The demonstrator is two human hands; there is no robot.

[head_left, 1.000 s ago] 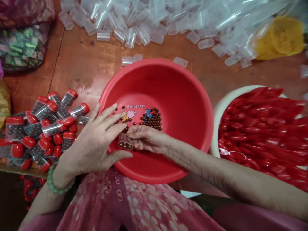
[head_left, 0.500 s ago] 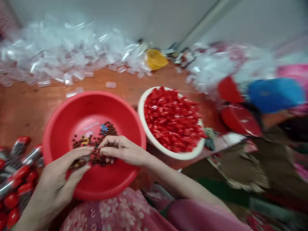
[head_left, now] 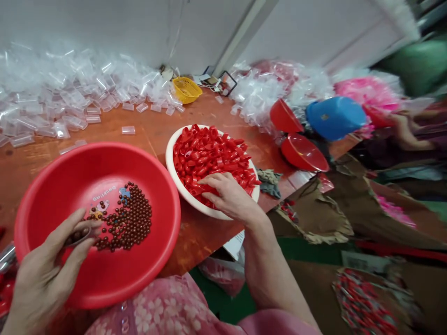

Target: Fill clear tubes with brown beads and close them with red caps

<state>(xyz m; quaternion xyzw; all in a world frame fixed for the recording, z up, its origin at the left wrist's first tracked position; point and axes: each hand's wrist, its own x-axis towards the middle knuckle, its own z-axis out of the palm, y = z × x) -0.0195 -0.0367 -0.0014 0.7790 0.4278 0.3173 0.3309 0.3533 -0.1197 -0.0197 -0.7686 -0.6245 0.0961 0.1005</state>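
Right fingers (head_left: 215, 182) moved, seemingly pinching caps (head_left: 209, 156).

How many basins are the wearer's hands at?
2: the red basin, with the left hand over it; the white basin, with the right hand at its red pieces.

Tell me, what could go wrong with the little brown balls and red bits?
The clear container in the left hand looks uncapped, so its brown balls might spill if it tips. The red pieces are heaped in the white bowl, so the right hand could knock some out.
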